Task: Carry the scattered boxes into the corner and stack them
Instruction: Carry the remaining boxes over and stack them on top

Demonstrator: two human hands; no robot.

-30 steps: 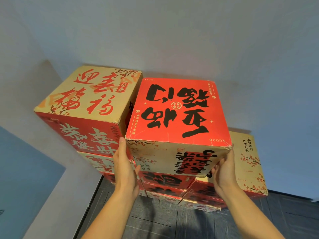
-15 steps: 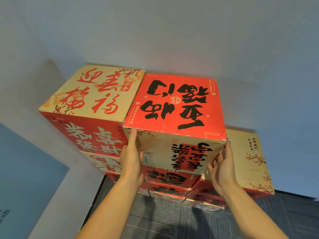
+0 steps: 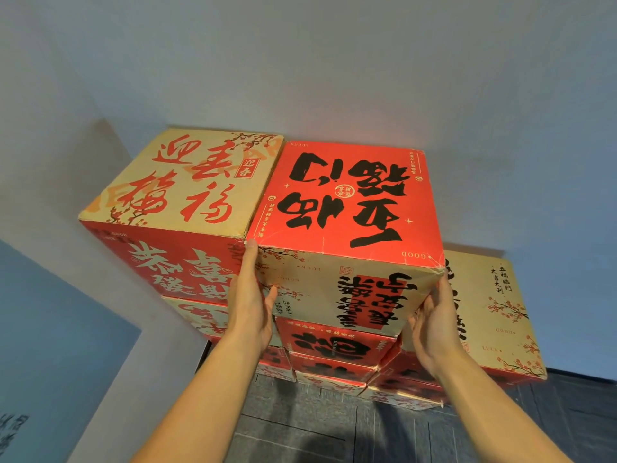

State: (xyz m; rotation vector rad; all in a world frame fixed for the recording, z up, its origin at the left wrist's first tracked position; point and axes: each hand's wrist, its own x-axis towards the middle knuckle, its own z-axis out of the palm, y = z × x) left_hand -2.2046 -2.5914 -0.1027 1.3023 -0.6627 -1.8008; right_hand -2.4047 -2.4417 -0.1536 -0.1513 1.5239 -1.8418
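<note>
Up go both palms on the red-topped box (image 3: pixel 344 208) — against the frame a second back, the left hand (image 3: pixel 248 295) has climbed from the lower near corner to the top near-left corner, and the box has slid left, closing the gap to the tan-topped box (image 3: pixel 182 182) beside it. Now the two tops sit nearly flush, edges touching or all but touching along that seam.

Left hand: flat and open, fingers together, pressed to the box's left side, fingertips at the top edge. Right hand (image 3: pixel 434 325): also open, fingers spread a little, palm against the near-right corner, lower down than the left. Neither hand curls under or around anything; it's a squeeze between two palms, not a grab.

The box rides on top of the middle column, against the far wall, in the corner stack, with a lower tan box (image 3: pixel 494 312) to its right.

What matters next, by my reading: the box lies straight ahead and above both hands, roughly square-topped, so no long axis to speak of. The left hand is wedged right at the seam, so it has to slip out near-ward before the final nudge from the right settles things.
</note>
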